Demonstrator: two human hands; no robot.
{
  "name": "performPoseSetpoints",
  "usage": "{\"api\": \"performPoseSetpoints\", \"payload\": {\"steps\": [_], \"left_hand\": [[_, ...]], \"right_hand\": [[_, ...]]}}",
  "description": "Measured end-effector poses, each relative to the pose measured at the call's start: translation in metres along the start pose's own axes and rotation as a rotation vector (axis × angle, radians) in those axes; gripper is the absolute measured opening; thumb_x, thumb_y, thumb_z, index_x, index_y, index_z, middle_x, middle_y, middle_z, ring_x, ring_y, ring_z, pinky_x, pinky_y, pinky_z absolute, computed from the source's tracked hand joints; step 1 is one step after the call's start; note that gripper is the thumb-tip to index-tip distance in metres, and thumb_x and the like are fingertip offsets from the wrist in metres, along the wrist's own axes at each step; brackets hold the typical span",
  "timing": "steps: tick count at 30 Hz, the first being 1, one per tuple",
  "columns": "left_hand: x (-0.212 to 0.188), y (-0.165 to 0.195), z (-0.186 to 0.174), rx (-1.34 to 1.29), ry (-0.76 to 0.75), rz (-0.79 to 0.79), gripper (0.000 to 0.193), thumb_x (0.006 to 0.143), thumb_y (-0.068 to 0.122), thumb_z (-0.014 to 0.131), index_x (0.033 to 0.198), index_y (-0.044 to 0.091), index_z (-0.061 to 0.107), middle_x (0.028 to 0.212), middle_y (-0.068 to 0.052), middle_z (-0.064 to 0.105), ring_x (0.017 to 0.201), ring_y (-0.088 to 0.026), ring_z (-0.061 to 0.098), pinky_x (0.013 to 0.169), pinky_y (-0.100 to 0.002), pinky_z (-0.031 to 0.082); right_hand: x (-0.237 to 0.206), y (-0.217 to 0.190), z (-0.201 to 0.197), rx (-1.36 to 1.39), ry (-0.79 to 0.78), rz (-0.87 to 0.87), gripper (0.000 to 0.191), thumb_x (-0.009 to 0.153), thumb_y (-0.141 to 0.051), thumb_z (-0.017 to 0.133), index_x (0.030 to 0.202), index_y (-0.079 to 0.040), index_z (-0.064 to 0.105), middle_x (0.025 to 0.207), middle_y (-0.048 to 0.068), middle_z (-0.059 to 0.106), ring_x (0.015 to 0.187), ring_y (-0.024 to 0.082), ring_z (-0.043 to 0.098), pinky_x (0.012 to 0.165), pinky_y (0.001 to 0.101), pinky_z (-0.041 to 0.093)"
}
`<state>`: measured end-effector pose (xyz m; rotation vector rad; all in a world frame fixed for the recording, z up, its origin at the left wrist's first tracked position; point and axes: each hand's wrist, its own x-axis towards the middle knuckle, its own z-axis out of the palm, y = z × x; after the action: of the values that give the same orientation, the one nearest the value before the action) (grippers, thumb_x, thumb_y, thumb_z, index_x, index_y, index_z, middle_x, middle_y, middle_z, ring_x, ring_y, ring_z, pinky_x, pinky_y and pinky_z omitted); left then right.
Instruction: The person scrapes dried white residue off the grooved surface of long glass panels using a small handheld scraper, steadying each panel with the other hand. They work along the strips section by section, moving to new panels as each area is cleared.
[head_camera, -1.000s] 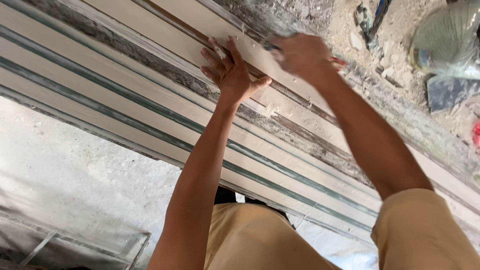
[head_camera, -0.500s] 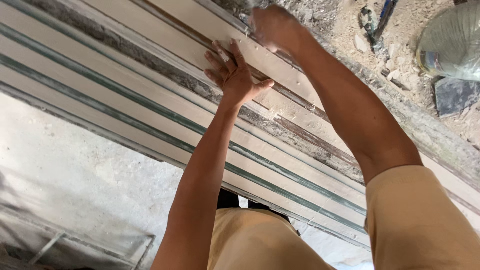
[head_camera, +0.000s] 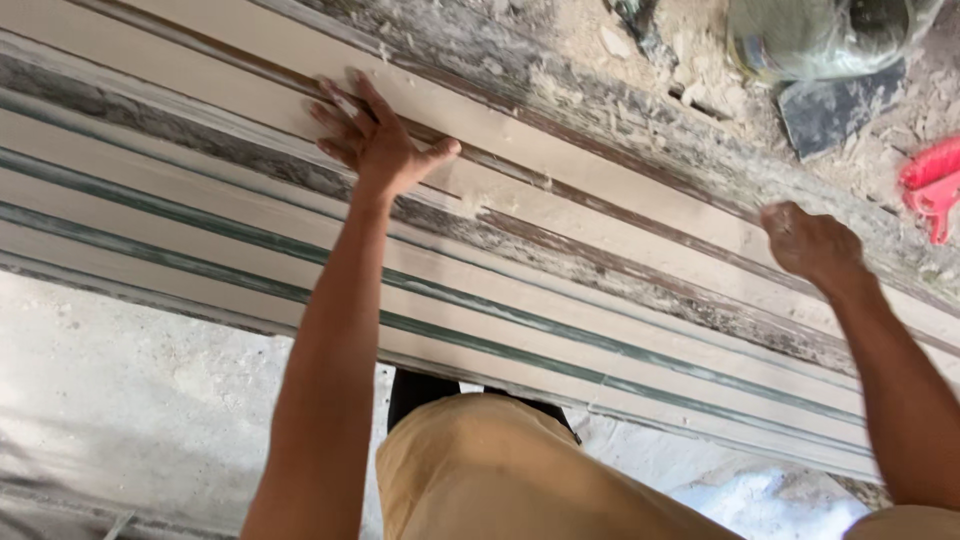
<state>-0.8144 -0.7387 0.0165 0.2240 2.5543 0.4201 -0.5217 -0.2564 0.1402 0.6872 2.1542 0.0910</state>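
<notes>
Long pale moulded strips (head_camera: 600, 300) with grey-green grooves run slantwise across the view, dusty and crusted in places. My left hand (head_camera: 375, 140) lies flat on the upper strip with its fingers spread and holds nothing. My right hand (head_camera: 810, 245) rests further right, at the far edge of the same strip. Its fingers are curled in and nothing shows inside them. My knees in tan trousers (head_camera: 500, 470) are just below the strips.
Beyond the strips lies rubble-strewn ground (head_camera: 600, 50) with a clear plastic bag (head_camera: 820, 40), a dark flat slab (head_camera: 835, 110) and a red plastic tool (head_camera: 935, 185). Pale concrete floor (head_camera: 130, 400) is at the lower left. A heap of white powder (head_camera: 760, 500) is at the lower right.
My right hand has slid from beside the left hand far to the right along the strip. The left hand stays flat on the strip.
</notes>
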Motion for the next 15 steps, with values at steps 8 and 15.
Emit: {"api": "performPoseSetpoints", "payload": {"steps": [8, 15], "left_hand": [[0.007, -0.005, -0.003, 0.054, -0.106, -0.030, 0.159, 0.075, 0.091, 0.072, 0.156, -0.003, -0.028, 0.157, -0.046, -0.030, 0.142, -0.067, -0.029, 0.117, -0.081, -0.001], [0.012, -0.003, -0.004, -0.009, -0.161, -0.118, 0.148, 0.082, 0.087, 0.067, 0.159, 0.004, -0.028, 0.158, -0.039, -0.035, 0.143, -0.061, -0.034, 0.121, -0.074, -0.008]], "right_hand": [[-0.037, -0.085, 0.055, 0.171, 0.216, -0.331, 0.054, 0.103, -0.053, 0.042, 0.154, -0.032, 0.045, 0.107, 0.014, 0.066, 0.089, 0.033, 0.069, 0.079, 0.0481, 0.058], [-0.035, -0.160, 0.015, -0.025, 0.197, -0.441, 0.048, 0.106, -0.048, 0.044, 0.152, -0.033, 0.044, 0.100, 0.012, 0.065, 0.077, 0.026, 0.070, 0.059, 0.0418, 0.061]]}}
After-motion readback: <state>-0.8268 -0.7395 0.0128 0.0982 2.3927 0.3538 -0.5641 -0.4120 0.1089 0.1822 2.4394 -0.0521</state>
